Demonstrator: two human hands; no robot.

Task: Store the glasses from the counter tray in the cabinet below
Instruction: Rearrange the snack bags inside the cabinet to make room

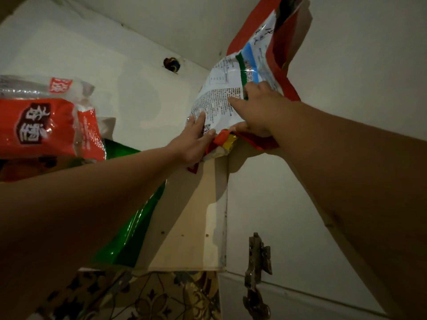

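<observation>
Both arms raised, left hand (195,140) and right hand (258,109) flat.

Right hand (258,109) hides the bag's (217,98) lower corner.

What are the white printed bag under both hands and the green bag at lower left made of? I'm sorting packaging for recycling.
The white printed bag looks like glossy plastic film: it crinkles and shows sharp glare streaks near its green stripe. The green bag also seems a shiny plastic or foil laminate, with bright highlights on smooth folds. Which laminate cannot be told. The left hand and right hand press on the white bag.
</observation>
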